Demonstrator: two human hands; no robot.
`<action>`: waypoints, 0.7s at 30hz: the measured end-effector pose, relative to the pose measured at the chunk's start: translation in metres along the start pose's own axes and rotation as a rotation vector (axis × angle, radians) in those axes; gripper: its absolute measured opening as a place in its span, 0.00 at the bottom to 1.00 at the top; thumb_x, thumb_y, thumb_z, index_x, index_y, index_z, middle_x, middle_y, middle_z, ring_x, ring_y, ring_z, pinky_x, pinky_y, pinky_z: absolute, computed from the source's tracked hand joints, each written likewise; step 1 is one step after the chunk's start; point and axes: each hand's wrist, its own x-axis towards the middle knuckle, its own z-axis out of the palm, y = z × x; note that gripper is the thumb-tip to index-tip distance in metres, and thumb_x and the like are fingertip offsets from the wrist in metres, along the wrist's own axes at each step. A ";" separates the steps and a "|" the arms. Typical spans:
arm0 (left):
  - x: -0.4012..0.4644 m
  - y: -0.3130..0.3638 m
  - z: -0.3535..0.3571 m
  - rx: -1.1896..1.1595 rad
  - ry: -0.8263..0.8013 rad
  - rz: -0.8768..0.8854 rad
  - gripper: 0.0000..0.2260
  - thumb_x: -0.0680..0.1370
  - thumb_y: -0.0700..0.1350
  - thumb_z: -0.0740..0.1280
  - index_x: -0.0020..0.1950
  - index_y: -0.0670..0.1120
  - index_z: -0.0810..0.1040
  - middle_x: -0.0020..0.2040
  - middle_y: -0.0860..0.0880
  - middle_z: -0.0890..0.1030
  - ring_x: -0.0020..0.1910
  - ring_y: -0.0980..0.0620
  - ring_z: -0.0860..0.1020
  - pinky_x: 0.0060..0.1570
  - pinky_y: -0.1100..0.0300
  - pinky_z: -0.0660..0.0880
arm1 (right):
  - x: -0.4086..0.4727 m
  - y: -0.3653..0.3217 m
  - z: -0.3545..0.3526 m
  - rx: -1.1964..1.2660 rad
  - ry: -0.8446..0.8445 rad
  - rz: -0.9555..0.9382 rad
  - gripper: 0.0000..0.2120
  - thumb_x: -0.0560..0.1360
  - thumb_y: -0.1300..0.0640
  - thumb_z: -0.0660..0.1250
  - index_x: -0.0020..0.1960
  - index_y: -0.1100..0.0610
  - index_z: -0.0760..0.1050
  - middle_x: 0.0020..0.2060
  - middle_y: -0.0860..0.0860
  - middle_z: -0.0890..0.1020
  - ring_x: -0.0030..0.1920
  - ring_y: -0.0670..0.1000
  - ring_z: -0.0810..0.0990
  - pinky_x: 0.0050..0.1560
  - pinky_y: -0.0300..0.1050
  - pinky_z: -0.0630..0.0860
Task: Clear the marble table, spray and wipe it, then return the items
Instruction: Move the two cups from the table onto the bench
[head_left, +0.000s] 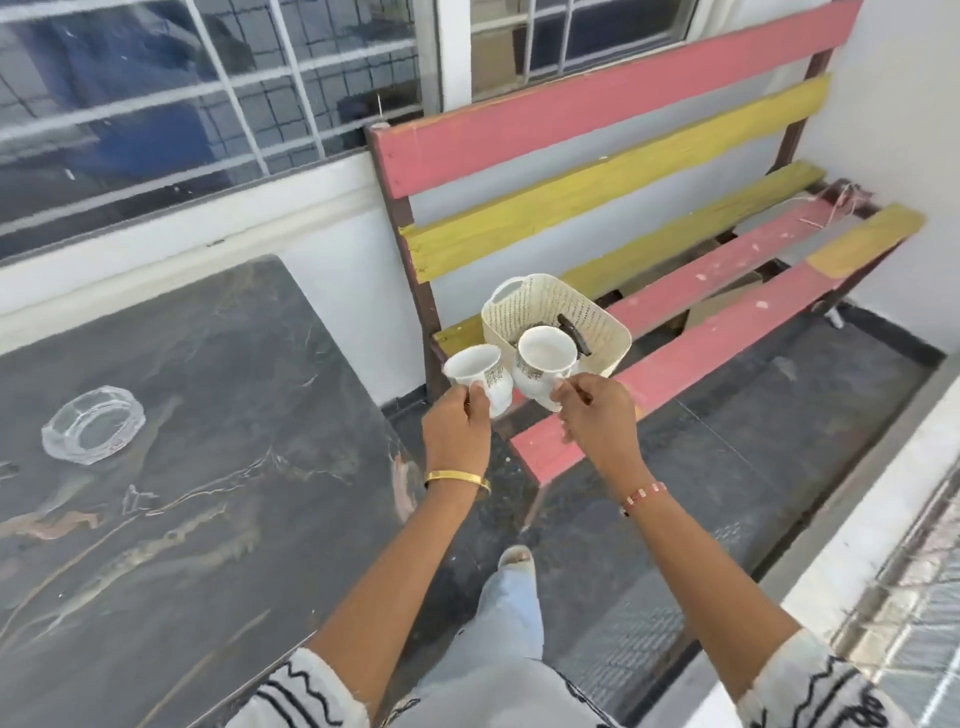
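Glossy white cups (475, 376) over slatted bench (691, 332)

White cups (474, 370) with gold-grey motif; cream basket (597, 317); dark veined marble table (208, 415); pink-yellow bench (675, 312)

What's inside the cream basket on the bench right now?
A dark object lies inside the cream basket. The right mug in front hides the basket's near part, so anything else there is unseen.
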 end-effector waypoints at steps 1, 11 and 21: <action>0.010 0.004 0.013 0.002 -0.009 0.011 0.14 0.80 0.43 0.57 0.35 0.39 0.70 0.37 0.34 0.79 0.34 0.44 0.72 0.36 0.55 0.65 | 0.013 0.005 -0.005 -0.004 -0.001 0.006 0.16 0.74 0.55 0.62 0.38 0.68 0.76 0.30 0.65 0.78 0.34 0.67 0.77 0.38 0.64 0.77; 0.122 0.043 0.144 -0.016 -0.026 -0.076 0.15 0.79 0.43 0.58 0.33 0.41 0.69 0.27 0.47 0.69 0.32 0.47 0.69 0.27 0.59 0.57 | 0.174 0.049 -0.044 -0.095 -0.054 0.073 0.15 0.74 0.57 0.60 0.38 0.69 0.75 0.28 0.61 0.77 0.28 0.61 0.76 0.33 0.56 0.78; 0.200 0.077 0.239 -0.030 -0.106 -0.131 0.19 0.80 0.43 0.57 0.28 0.48 0.61 0.24 0.47 0.68 0.26 0.48 0.70 0.31 0.52 0.66 | 0.297 0.096 -0.067 -0.157 -0.083 0.168 0.11 0.75 0.63 0.60 0.41 0.69 0.77 0.32 0.66 0.80 0.35 0.66 0.79 0.38 0.54 0.78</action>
